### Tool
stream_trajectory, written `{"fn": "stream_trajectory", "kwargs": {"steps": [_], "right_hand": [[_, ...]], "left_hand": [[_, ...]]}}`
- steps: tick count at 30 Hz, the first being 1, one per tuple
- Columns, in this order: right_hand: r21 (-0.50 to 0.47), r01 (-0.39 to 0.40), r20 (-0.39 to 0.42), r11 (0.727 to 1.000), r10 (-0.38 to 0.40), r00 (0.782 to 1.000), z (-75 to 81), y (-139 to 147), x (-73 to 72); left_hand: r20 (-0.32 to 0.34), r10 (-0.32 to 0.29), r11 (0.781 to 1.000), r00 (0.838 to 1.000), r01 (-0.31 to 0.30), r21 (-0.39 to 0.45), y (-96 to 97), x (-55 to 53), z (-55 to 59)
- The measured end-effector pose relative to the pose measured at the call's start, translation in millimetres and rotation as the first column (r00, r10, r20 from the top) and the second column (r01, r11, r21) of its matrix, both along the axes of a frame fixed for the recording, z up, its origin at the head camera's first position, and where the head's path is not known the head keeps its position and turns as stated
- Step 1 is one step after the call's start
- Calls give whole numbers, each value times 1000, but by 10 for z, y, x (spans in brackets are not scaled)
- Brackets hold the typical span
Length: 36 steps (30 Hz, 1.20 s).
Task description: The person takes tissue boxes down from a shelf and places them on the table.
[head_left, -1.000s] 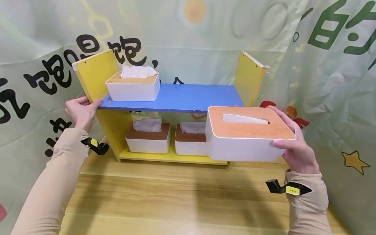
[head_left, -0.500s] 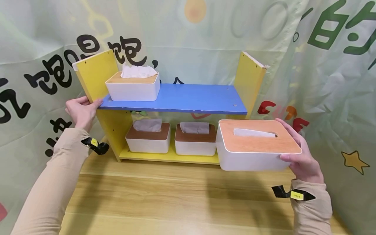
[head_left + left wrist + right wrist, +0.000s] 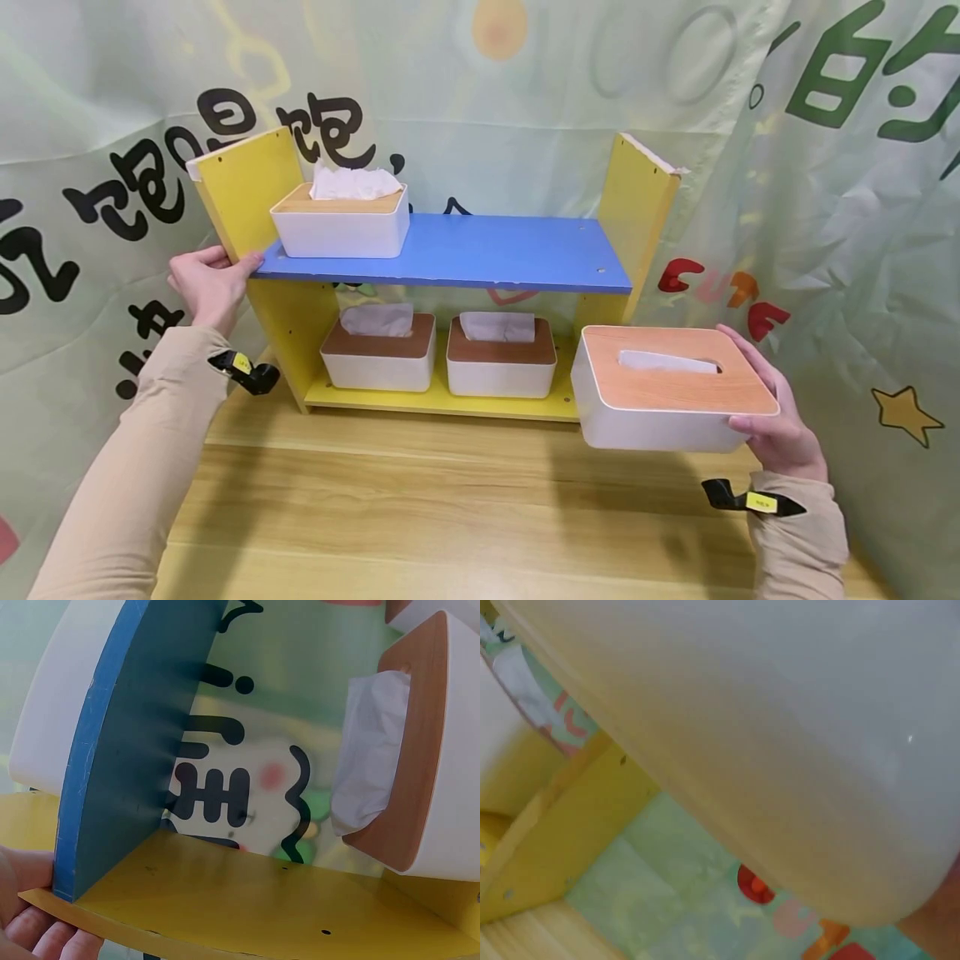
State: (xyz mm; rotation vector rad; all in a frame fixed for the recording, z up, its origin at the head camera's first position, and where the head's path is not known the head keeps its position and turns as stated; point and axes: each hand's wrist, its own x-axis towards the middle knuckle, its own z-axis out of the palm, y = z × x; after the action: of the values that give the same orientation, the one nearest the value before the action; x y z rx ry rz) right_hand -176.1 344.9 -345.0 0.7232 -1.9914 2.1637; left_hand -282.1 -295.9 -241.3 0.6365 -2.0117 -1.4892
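Note:
My right hand (image 3: 783,421) grips the right end of a white tissue box (image 3: 667,429) with a wood-look lid, thumb on the front wall. It is held above the table, overlapping the shelf's lower right in the head view; its white wall (image 3: 780,735) fills most of the right wrist view. My left hand (image 3: 213,287) holds the yellow-and-blue shelf (image 3: 480,250) by its left side panel, thumb at the blue board's front corner. In the left wrist view, curled fingers (image 3: 52,934) lie along the yellow panel's edge (image 3: 112,926).
One tissue box (image 3: 341,233) stands on the blue board's left end. Below, a left tissue box (image 3: 375,372) and a middle tissue box (image 3: 498,379) stand side by side on the yellow bottom board. A wooden table (image 3: 420,508) lies in front; a printed cloth (image 3: 480,108) hangs behind.
My right hand has brought the tissue box down and to the right, uncovering the middle box and the shelf's right end. The left hand stays at the left panel.

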Motion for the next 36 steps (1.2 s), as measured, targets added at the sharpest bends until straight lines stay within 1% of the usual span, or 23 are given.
{"fn": "stream_trajectory", "kwargs": {"steps": [9, 13, 16, 19, 20, 22, 24, 27, 31, 36], "right_hand": [[2, 2, -1, 1000, -2, 1000, -193, 154, -22], [5, 1, 0, 1000, -1, 1000, -279, 230, -24], [-9, -10, 10, 1000, 10, 1000, -343, 276, -30], [-24, -26, 9, 999, 26, 1000, -430, 326, -48], [-31, -34, 2, 999, 34, 999, -466, 348, -60], [-53, -68, -43, 996, 66, 997, -552, 397, -102], [-67, -111, -91, 992, 105, 990, -634, 449, -153], [-83, -157, -147, 984, 144, 979, -727, 508, -218], [-81, -166, -139, 983, 154, 978, -794, 564, -226], [-68, -184, -150, 980, 173, 973, -849, 611, -209]], "left_hand": [[-4, -7, 1000, 1000, 6, -11, 7, 3, -1], [5, -1, 1000, 1000, 1, -14, 17, 7, 9], [12, 3, 1000, 1000, -3, -9, 26, 10, 20], [1, -7, 1000, 1000, 7, -1, 25, 8, 22], [-4, -8, 1000, 1000, 8, 4, 22, 6, 21], [-14, -13, 1000, 1000, 13, 5, 16, 5, 17], [-19, -15, 1000, 1000, 15, 9, 17, 7, 13], [-21, -11, 1000, 1000, 11, 9, 16, 12, 9], [-9, -7, 1000, 1000, 7, 16, 16, 10, 1], [1, 3, 1000, 1000, -3, 14, 18, 3, 3]]}}
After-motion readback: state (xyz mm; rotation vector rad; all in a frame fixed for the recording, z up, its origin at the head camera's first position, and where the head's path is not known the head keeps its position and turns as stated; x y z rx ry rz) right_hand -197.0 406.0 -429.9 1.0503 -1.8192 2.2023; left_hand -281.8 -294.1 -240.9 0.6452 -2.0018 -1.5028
